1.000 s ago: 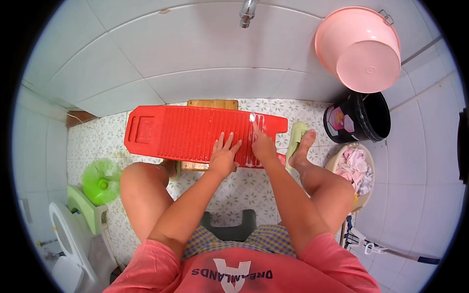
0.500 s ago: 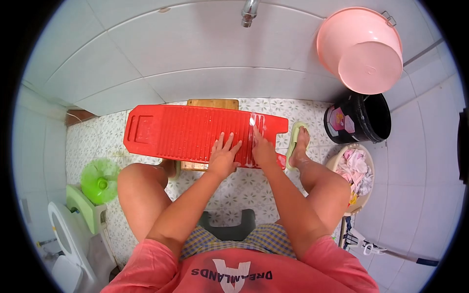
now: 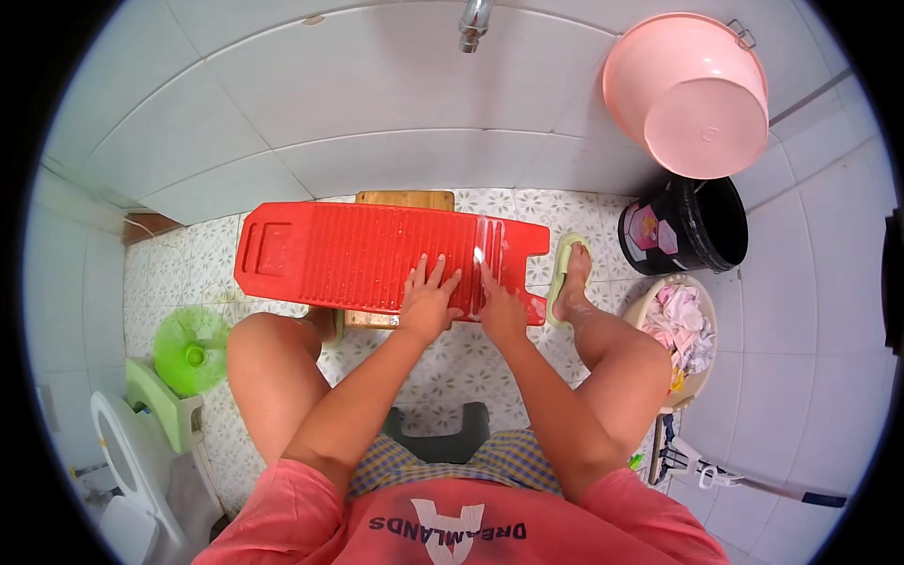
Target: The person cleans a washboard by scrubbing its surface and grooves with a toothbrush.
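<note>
A red ridged plastic washboard [image 3: 353, 254] lies across a low wooden stool in front of me. My left hand [image 3: 429, 299] rests on its ridges with the fingers spread, holding nothing. My right hand [image 3: 504, 309] is closed near the washboard's right end, index finger stretched forward. From its fingertips projects a small whitish tip [image 3: 478, 255], apparently a slim brush; the rest is hidden by the hand. White suds streak the grooves around it.
A wooden stool [image 3: 405, 199] shows under the washboard. To the right are a black bucket [image 3: 650, 226], a basin of clothes [image 3: 702, 377] and a hanging pink tub [image 3: 706, 122]. A green bowl-like thing [image 3: 188, 350] is at left; a tap [image 3: 473, 28] juts from the wall.
My right hand has slid toward me along the grooves, the whitish tip moving with it. My left hand stays on the washboard. The view has shifted slightly.
</note>
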Available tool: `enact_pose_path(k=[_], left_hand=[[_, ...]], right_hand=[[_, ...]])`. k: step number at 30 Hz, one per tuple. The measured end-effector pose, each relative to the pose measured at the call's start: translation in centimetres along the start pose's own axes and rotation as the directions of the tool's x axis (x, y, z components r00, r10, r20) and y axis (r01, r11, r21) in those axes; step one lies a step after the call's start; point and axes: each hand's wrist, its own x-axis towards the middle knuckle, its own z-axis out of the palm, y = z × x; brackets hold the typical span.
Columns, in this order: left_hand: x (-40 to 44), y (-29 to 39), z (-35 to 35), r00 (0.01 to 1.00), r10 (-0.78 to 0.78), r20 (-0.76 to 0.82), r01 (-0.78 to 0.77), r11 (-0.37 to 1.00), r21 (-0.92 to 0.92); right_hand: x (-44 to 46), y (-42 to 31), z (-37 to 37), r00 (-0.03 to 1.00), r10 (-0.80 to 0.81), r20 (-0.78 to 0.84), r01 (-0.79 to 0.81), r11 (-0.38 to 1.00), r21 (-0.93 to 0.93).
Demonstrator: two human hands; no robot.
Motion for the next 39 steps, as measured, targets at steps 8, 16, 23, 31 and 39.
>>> enact_pose_path(k=[8, 16, 23, 31, 39], left_hand=[[0.0, -0.1, 0.1, 1.0, 0.014, -0.015, -0.013, 1.0, 0.024], [0.1, -0.1, 0.4, 0.998, 0.016, -0.062, -0.015, 1.0, 0.015], [0.1, -0.1, 0.6, 0.998, -0.001, -0.066, 0.002, 1.0, 0.013], [0.1, 0.0, 0.6, 0.998, -0.011, -0.063, 0.012, 1.0, 0.014], [0.2, 0.1, 0.3, 1.0, -0.011, -0.022, 0.012, 1.0, 0.011]], right_hand=[[3.0, -0.4, -0.9, 1.0, -0.002, -0.023, 0.004, 0.996, 0.093], [6.7, -1.2, -1.6, 0.993, 0.004, -0.116, -0.004, 1.0, 0.0], [2.7, -1.2, -1.4, 0.995, 0.081, 0.06, -0.081, 0.997, -0.002], [1.0, -0.3, -0.1, 0.999, 0.032, -0.002, -0.033, 0.999, -0.004], [6.4, -2.4, -2.4, 0.997, 0.03, -0.069, -0.033, 0.998, -0.05]])
